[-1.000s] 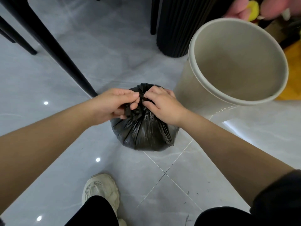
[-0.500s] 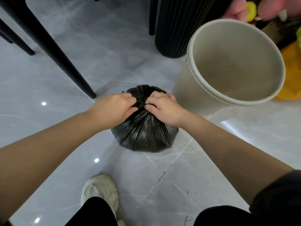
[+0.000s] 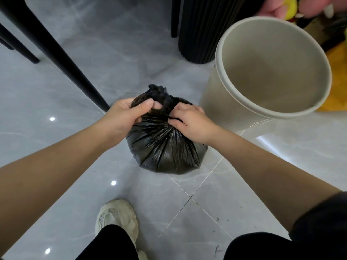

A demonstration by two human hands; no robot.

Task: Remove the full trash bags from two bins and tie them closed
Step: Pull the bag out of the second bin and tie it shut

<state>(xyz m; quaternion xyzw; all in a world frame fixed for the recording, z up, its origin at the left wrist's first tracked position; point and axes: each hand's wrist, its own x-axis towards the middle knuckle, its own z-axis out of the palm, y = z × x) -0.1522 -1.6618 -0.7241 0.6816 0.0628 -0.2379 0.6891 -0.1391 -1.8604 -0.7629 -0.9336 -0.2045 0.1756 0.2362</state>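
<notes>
Presently the black trash bag sits on the floor just left of the beige bin, out of it; whether it touches the bin's wall cannot be told. The bag's gathered neck lies between both hands. The left hand has its fingers curled round the bunched plastic, thumb on top. The right hand pinches the neck from the bin side, fingers clamped. Both forearms reach forward and converge over the bag. The bag is round, full, glossy and pleated from neck to base, with a crumpled tuft standing beyond the knuckles. The bin's inside shows bare beige.
</notes>
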